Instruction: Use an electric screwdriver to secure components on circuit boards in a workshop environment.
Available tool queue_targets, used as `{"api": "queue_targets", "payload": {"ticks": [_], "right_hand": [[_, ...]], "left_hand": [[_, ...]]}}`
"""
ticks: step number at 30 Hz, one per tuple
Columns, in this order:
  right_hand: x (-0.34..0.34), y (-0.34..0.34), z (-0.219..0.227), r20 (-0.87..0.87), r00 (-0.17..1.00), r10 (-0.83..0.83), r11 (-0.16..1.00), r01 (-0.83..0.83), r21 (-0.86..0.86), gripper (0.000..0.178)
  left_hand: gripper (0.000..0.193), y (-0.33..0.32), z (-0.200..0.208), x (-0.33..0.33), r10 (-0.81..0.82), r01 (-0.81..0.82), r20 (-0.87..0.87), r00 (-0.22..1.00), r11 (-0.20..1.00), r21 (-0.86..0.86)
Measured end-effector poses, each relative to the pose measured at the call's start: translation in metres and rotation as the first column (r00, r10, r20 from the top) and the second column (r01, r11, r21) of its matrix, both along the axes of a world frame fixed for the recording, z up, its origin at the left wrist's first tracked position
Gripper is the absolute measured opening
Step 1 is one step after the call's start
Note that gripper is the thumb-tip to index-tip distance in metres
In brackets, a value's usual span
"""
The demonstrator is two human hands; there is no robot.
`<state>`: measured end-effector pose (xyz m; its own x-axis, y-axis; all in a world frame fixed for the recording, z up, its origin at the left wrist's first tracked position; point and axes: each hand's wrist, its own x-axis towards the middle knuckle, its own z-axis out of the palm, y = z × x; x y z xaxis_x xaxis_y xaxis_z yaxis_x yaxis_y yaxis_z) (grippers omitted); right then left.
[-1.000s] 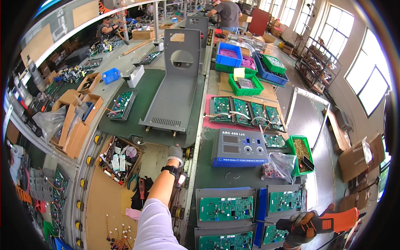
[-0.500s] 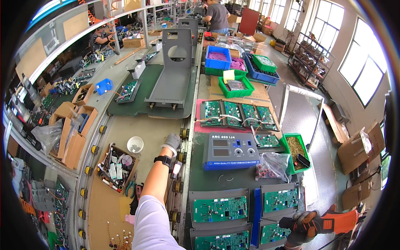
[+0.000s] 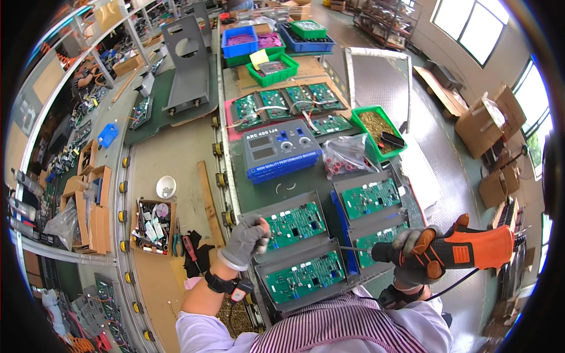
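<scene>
My right hand, in a grey and orange glove, grips an orange and black electric screwdriver. Its thin bit points left, over the gap between two columns of panels with green circuit boards. My gloved left hand is closed beside the upper-left circuit board; whatever its fingers pinch is too small to make out. Nearest me lies the lower-left circuit board. On the right are an upper circuit board and a lower circuit board, the latter partly behind the screwdriver's nose.
Beyond the boards stand a blue and grey machine front panel, a bag of red-ringed parts and a green bin of small brass-coloured pieces. To the left, a roller track holds a box of tools, a white bowl and a wooden strip.
My left hand has come back from the roller track to the boards. My right hand has brought the screwdriver up and left over the panels. The view has tilted and shifted.
</scene>
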<state>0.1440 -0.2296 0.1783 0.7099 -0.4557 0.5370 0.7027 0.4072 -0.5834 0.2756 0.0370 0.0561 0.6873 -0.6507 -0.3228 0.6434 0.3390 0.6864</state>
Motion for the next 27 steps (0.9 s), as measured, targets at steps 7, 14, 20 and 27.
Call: {"api": "queue_targets", "payload": {"ticks": [7, 14, 20, 27], "right_hand": [[-0.045, -0.023, 0.014, 0.104, 0.969, 0.226, 0.971, -0.216, -0.102, 0.034], [-0.069, -0.085, -0.016, 0.078, 0.945, 0.318, 0.934, -0.298, -0.199, 0.038], [-0.067, -0.164, -0.017, -0.098, 0.864, 0.494, 0.866, -0.499, -0.035, 0.035], [-0.056, -0.225, -0.027, -0.134, 0.919, 0.371, 0.926, -0.378, -0.027, 0.040]], "left_hand": [[0.016, -0.092, 0.021, -0.103, -0.255, 0.223, -0.167, 0.952, 0.956, -0.191], [0.014, -0.148, 0.029, -0.139, -0.156, 0.127, -0.229, 0.961, 0.982, -0.137], [0.021, -0.236, 0.030, -0.144, -0.149, 0.150, -0.021, 0.989, 0.985, 0.080], [0.022, -0.310, 0.013, -0.142, -0.057, 0.059, -0.030, 0.998, 0.994, 0.094]]}}
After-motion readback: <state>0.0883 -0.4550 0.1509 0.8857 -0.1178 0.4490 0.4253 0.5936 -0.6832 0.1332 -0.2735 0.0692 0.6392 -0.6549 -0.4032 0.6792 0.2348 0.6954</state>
